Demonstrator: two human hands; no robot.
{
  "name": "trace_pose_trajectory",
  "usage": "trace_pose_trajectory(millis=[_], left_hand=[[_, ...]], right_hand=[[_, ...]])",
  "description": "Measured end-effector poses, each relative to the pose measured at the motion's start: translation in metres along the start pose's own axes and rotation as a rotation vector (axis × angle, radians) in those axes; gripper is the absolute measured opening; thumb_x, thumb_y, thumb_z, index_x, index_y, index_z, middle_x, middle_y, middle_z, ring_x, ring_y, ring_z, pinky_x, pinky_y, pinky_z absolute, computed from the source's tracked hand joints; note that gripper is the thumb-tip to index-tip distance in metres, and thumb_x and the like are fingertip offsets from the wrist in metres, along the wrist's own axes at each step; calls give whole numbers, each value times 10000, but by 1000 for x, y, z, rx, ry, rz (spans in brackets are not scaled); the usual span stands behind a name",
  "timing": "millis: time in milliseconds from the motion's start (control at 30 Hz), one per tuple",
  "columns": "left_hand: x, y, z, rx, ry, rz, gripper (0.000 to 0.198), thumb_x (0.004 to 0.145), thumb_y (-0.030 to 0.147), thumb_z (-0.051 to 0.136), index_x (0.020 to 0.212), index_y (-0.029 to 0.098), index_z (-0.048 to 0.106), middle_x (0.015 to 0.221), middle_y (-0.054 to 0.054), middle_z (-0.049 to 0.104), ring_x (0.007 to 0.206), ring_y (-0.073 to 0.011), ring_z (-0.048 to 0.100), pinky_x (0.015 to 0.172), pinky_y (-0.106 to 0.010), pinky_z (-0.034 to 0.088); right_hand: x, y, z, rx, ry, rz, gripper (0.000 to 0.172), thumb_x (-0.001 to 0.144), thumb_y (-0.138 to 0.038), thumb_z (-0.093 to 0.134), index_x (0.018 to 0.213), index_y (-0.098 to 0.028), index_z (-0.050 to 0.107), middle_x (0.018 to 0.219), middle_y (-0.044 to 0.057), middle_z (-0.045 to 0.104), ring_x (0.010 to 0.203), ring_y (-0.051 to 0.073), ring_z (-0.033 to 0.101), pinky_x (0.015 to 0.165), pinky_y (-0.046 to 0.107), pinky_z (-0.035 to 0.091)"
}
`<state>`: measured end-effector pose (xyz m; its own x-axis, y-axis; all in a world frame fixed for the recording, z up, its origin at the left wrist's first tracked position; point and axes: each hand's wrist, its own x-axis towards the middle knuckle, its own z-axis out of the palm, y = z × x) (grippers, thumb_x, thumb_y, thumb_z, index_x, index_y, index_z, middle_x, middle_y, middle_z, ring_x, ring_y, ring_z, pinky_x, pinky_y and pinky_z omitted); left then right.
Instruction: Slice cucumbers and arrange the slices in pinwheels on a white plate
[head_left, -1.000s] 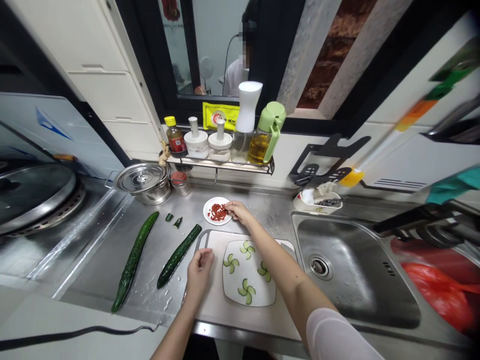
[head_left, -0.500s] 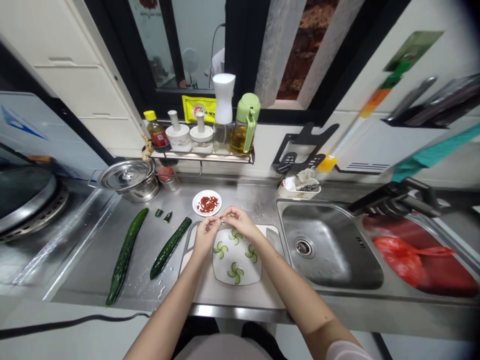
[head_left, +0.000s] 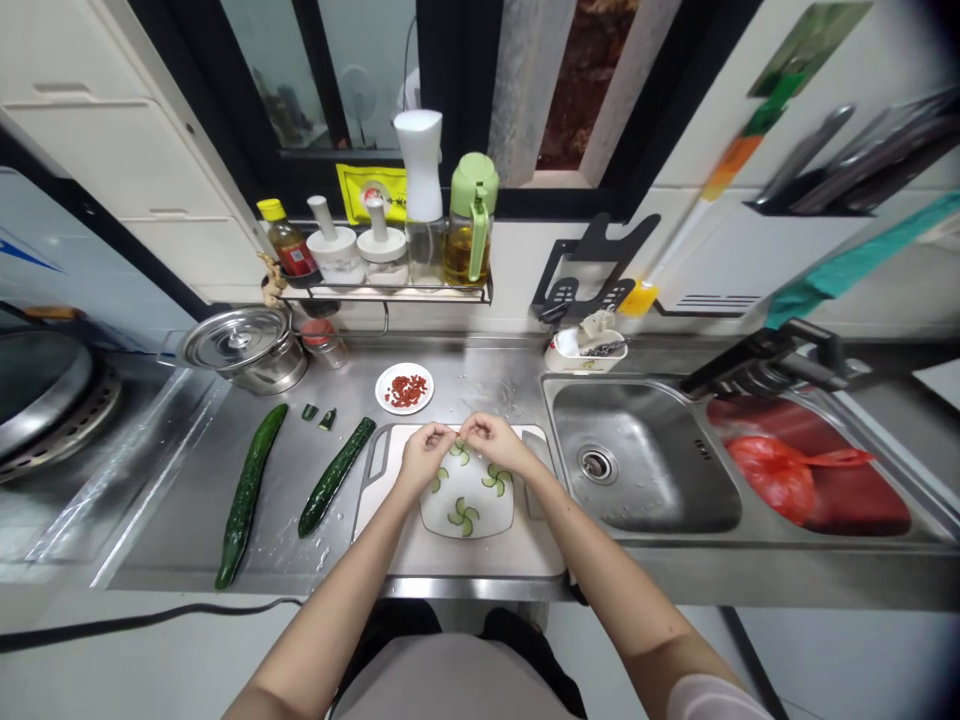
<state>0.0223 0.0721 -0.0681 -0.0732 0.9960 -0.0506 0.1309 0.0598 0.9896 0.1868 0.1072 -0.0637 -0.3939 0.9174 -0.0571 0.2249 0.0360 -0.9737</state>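
Observation:
My left hand (head_left: 426, 455) and my right hand (head_left: 491, 442) meet fingertip to fingertip above the far side of a white squarish plate (head_left: 480, 522). Both are closed in a pinch, with a tiny red piece at the fingertips; which hand bears it is hard to tell. Thin cucumber slices (head_left: 463, 517) lie on the plate in several pinwheel shapes, and my fingers partly cover the far and left ones. Under the plate is a pale cutting board (head_left: 405, 562). Just beyond my hands stands a small white dish (head_left: 382, 392) of red pieces (head_left: 406, 391).
Left of the board lie two whole-looking cucumbers (head_left: 251, 495) (head_left: 336, 478) and two cucumber end pieces (head_left: 327, 419). A lidded steel pot (head_left: 259, 350) stands behind them. To the right is a sink (head_left: 645, 460) with a black faucet (head_left: 765, 360). A condiment rack (head_left: 390, 293) hangs behind.
My hands have moved away from the dish, toward me and slightly right, and are now over the far cucumber pinwheel. Both stay pinched. The camera view has shifted a little.

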Motion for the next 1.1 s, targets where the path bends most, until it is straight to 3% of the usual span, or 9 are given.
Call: trace_pose_trajectory(millis=[233, 433, 700, 1100], left_hand=[[12, -15, -2, 370, -10, 1, 179, 795, 337, 610, 869, 200, 698, 855, -27, 689, 720, -143, 559, 733, -267, 428], [10, -21, -1, 718, -64, -19, 108, 819, 274, 613, 874, 231, 695, 927, -40, 682, 921, -204, 579, 843, -318, 377], [11, -24, 13, 840, -120, -47, 116, 852, 309, 597, 899, 236, 675, 966, -47, 674, 997, -235, 560, 854, -349, 325], [15, -30, 22, 947, -153, -78, 104, 868, 314, 590, 907, 241, 653, 1011, -46, 658, 1031, -244, 542, 869, -367, 308]], right_hand=[[2, 18, -5, -344, 24, 65, 115, 760, -222, 545, 782, -175, 648, 679, -24, 611, 633, 107, 519, 613, 201, 382], [-6, 29, -2, -760, -61, 101, 133, 822, -219, 536, 855, -205, 664, 807, 3, 667, 744, 133, 563, 654, 212, 337], [0, 32, 5, -966, -131, 57, 196, 893, -237, 473, 926, -200, 663, 960, 56, 690, 871, 172, 603, 704, 238, 337], [1, 27, 8, -1075, -196, 71, 262, 934, -249, 422, 1002, -192, 668, 1049, 81, 683, 966, 190, 610, 783, 247, 376]])
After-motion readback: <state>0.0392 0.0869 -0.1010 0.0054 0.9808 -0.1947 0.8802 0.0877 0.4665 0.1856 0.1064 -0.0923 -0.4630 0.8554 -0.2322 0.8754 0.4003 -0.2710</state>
